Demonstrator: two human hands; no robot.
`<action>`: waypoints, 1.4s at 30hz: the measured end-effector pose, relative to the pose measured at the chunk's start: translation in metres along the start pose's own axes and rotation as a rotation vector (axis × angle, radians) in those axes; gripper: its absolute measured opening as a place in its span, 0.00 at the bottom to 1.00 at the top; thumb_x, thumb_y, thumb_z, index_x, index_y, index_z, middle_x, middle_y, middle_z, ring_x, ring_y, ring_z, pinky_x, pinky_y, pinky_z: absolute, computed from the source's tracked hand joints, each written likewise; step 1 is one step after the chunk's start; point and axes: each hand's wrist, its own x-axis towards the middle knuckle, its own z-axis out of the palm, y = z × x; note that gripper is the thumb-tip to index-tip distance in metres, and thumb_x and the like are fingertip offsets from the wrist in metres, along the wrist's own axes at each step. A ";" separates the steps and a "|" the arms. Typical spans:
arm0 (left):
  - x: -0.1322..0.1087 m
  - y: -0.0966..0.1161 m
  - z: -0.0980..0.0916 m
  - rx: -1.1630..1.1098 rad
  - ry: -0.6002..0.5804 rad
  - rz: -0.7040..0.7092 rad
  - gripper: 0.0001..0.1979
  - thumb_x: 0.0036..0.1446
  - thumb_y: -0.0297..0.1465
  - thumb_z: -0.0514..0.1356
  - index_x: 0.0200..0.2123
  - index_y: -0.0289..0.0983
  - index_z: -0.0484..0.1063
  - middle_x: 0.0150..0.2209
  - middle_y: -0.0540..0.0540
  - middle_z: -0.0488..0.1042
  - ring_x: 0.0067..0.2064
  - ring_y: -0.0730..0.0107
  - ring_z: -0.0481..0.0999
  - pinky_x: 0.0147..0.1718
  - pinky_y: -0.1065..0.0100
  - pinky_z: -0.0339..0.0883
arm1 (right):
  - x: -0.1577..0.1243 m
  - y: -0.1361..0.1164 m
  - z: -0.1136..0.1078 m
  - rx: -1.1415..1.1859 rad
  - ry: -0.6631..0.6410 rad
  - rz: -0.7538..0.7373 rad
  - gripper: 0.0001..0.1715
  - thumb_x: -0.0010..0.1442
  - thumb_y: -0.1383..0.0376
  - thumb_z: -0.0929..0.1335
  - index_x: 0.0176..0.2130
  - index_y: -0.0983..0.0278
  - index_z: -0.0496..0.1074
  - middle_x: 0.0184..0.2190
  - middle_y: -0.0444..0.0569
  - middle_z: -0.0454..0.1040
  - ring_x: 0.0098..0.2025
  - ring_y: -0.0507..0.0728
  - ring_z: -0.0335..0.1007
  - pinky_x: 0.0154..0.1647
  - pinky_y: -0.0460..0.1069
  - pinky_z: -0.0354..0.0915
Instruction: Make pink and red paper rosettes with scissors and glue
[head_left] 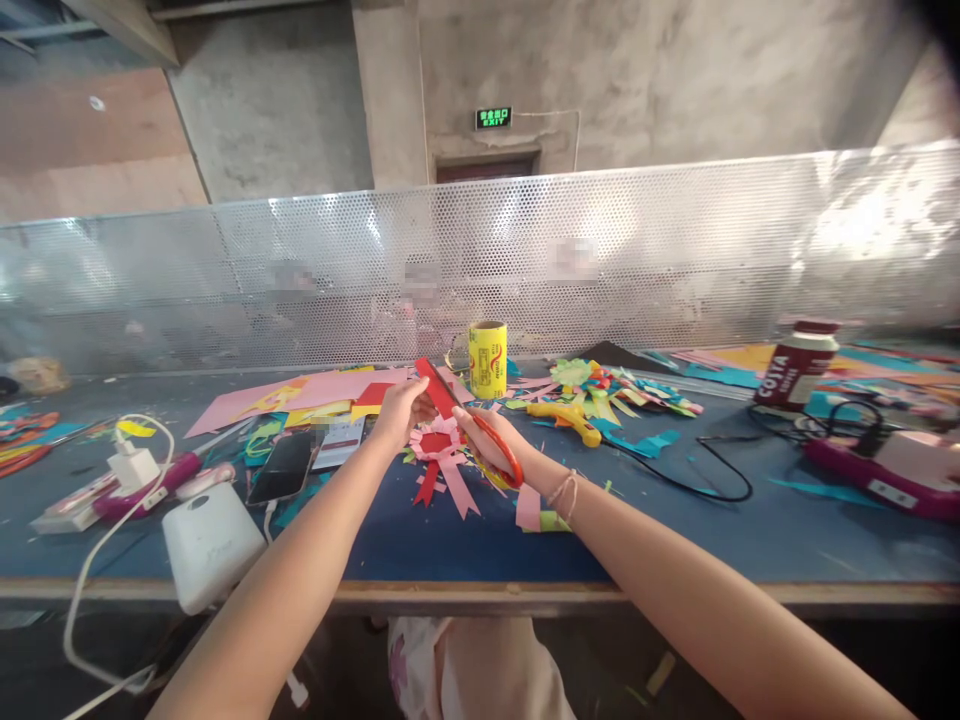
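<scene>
In my left hand (405, 410) is a strip of red paper (436, 388), pinched between thumb and fingers and raised above the table. My right hand (491, 437) grips a pair of scissors (508, 462) with red-orange handles. The scissor blades lie along the red strip's right side; whether they are cutting it I cannot tell. Just below both hands, a pink and red paper rosette (442, 452) lies on the blue table top, its notched ribbon tails pointing toward me. Part of the rosette is hidden by my right hand.
Behind my hands stands a yellow tape roll (488, 360). A yellow glue gun (568, 420) with a black cord lies to the right, near paper rosettes (600, 385) and a maroon bottle (799, 368). Phones (281, 467), a white power bank (212, 545) and cables are on the left.
</scene>
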 end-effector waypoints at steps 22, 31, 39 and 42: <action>0.003 -0.008 -0.004 0.171 -0.024 0.026 0.12 0.40 0.35 0.65 0.20 0.34 0.66 0.15 0.51 0.69 0.16 0.77 0.68 0.17 0.75 0.60 | -0.003 0.004 0.006 0.091 -0.042 0.094 0.29 0.58 0.43 0.56 0.21 0.62 0.56 0.12 0.40 0.56 0.12 0.47 0.51 0.13 0.44 0.51; -0.004 -0.006 0.005 0.162 -0.144 -0.034 0.13 0.39 0.34 0.66 0.18 0.33 0.65 0.14 0.51 0.67 0.15 0.76 0.67 0.15 0.75 0.59 | -0.004 0.002 0.000 0.292 -0.184 0.118 0.33 0.57 0.41 0.55 0.16 0.62 0.54 0.09 0.41 0.56 0.12 0.47 0.50 0.13 0.44 0.51; -0.005 -0.006 0.004 0.165 -0.148 -0.026 0.14 0.39 0.34 0.66 0.18 0.34 0.64 0.14 0.51 0.67 0.15 0.76 0.68 0.16 0.74 0.60 | -0.009 -0.003 0.005 0.132 -0.049 0.141 0.36 0.56 0.39 0.53 0.14 0.62 0.56 0.06 0.41 0.53 0.09 0.47 0.49 0.10 0.44 0.51; -0.006 -0.006 0.005 0.166 -0.151 -0.029 0.13 0.39 0.34 0.66 0.18 0.34 0.64 0.14 0.51 0.67 0.15 0.76 0.68 0.16 0.74 0.60 | -0.009 -0.006 0.004 0.162 -0.051 0.111 0.35 0.55 0.39 0.54 0.16 0.62 0.56 0.07 0.40 0.54 0.10 0.48 0.49 0.10 0.44 0.50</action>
